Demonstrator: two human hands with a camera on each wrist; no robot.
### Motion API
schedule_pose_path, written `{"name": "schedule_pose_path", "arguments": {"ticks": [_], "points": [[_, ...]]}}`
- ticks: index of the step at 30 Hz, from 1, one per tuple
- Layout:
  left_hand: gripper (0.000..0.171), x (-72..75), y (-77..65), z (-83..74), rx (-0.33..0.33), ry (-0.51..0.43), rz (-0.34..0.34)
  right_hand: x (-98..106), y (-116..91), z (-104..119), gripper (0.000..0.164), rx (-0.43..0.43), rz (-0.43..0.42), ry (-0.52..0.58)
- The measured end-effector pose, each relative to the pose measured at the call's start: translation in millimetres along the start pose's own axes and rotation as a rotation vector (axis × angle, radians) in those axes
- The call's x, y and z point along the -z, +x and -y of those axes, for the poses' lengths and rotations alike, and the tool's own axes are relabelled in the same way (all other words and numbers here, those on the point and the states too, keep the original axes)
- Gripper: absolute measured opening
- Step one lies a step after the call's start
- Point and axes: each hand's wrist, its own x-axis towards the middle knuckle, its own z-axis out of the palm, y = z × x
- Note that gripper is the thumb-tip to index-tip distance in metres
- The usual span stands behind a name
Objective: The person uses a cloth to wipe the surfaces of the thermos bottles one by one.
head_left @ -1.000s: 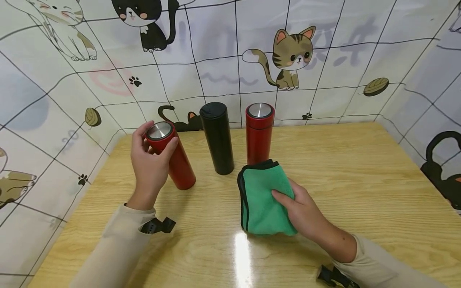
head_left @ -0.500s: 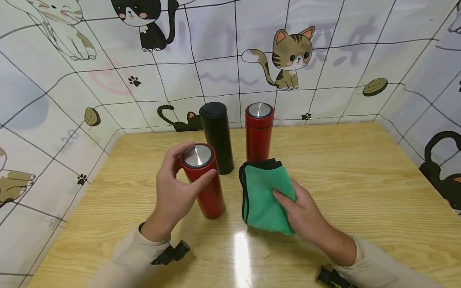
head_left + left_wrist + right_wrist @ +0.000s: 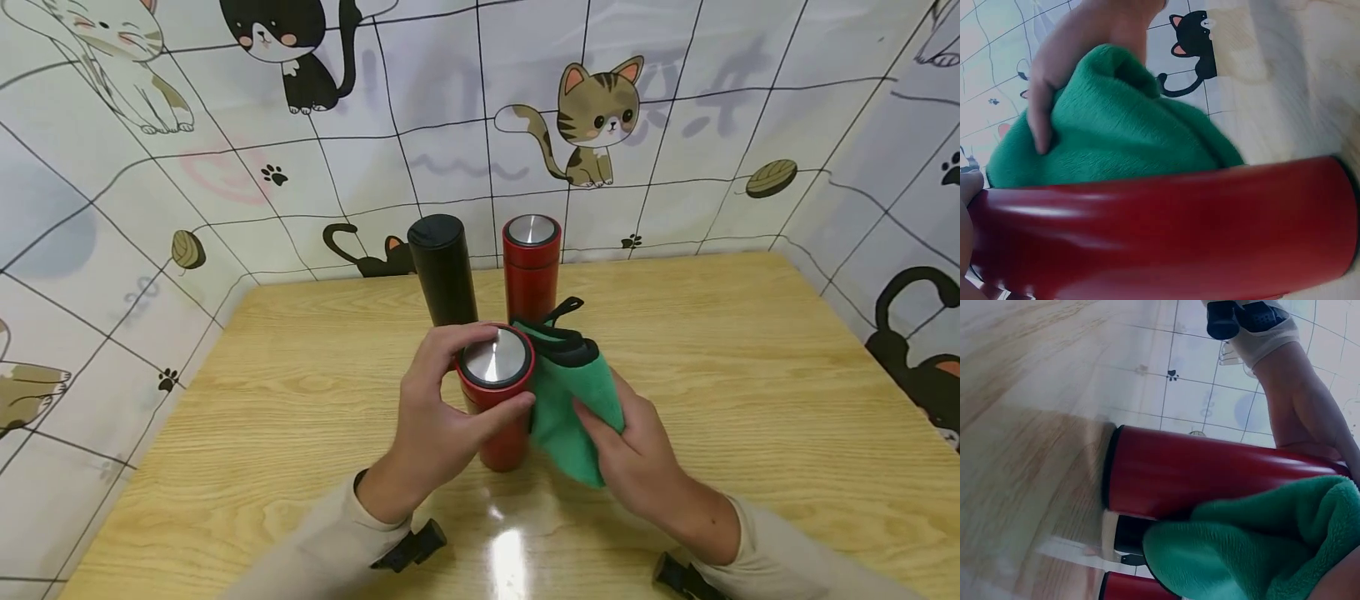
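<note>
My left hand (image 3: 442, 417) grips a red thermos flask (image 3: 504, 442) near its top, thumb and fingers around the silver lid (image 3: 495, 358). In my right hand (image 3: 637, 450) is a folded green cloth (image 3: 573, 408) with black edging, pinched between thumb and fingers. The cloth lies against the right side of that flask, as the left wrist view shows with the cloth (image 3: 1116, 137) along the red body (image 3: 1166, 231). In the right wrist view the base of the held flask (image 3: 1166, 475) is at or near the tabletop; contact is hard to tell.
Behind the hands stand a black flask (image 3: 444, 275) and a second red flask (image 3: 532, 267), the latter partly covered by the cloth. They stand on a wooden table (image 3: 712, 358). A white sheet with cartoon cats (image 3: 600, 117) hangs behind and along the sides.
My left hand has carried the red flask from the left to the middle, in front of the black flask. It now meets the cloth, which has bent and turned in my right hand.
</note>
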Motion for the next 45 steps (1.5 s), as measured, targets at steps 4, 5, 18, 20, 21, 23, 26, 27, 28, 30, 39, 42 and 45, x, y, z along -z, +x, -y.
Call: {"name": "schedule_pose_path", "arguments": {"ticks": [4,5,18,20,21,23,26,27,28,30,39,42,45], "points": [[0.064,-6.1,-0.4,1.5,-0.009,-0.026,0.0,-2.6,-0.4,1.3,0.047,0.068,-0.033,0.001],[0.063,-6.8,-0.5,2.0,-0.011,-0.028,-0.001,-3.4,-0.4,1.2,0.047,0.083,-0.031,0.008],[0.059,-12.8,1.6,10.3,-0.083,-0.016,-0.01,-8.3,1.3,-9.7,0.048,0.04,0.002,-0.057],[0.059,-13.0,1.0,10.8,-0.089,-0.013,-0.01,-7.8,0.8,-11.9,0.046,0.005,0.02,-0.115],[0.059,-13.0,0.8,11.2,-0.093,-0.01,-0.01,-7.6,0.4,-12.7,0.045,-0.005,0.026,-0.14],[0.059,-13.1,0.4,11.9,-0.103,-0.001,-0.011,-7.1,-0.4,-13.4,0.043,-0.015,0.033,-0.176],[0.06,-12.8,0.3,13.3,-0.119,0.018,-0.016,-6.3,-0.4,-11.7,0.041,0.005,0.024,-0.17],[0.06,-12.5,0.7,13.3,-0.119,0.025,-0.017,-6.1,0.1,-10.5,0.041,0.022,0.012,-0.157],[0.061,-12.2,1.0,13.3,-0.119,0.03,-0.016,-5.8,0.4,-9.0,0.042,0.041,0.003,-0.138],[0.062,-11.8,1.6,13.3,-0.113,0.043,-0.012,-5.6,1.2,-6.3,0.045,0.093,-0.026,-0.109],[0.063,-10.3,2.2,11.4,-0.104,0.06,-0.01,-5.3,3.6,-5.7,0.046,0.104,-0.003,-0.071],[0.063,-9.9,2.9,12.0,-0.111,0.058,-0.012,-5.3,4.0,-9.5,0.043,0.047,0.038,-0.101],[0.064,-9.6,2.6,12.2,-0.111,0.061,-0.006,-5.7,3.2,-11.5,0.042,0.013,0.056,-0.118]]}}
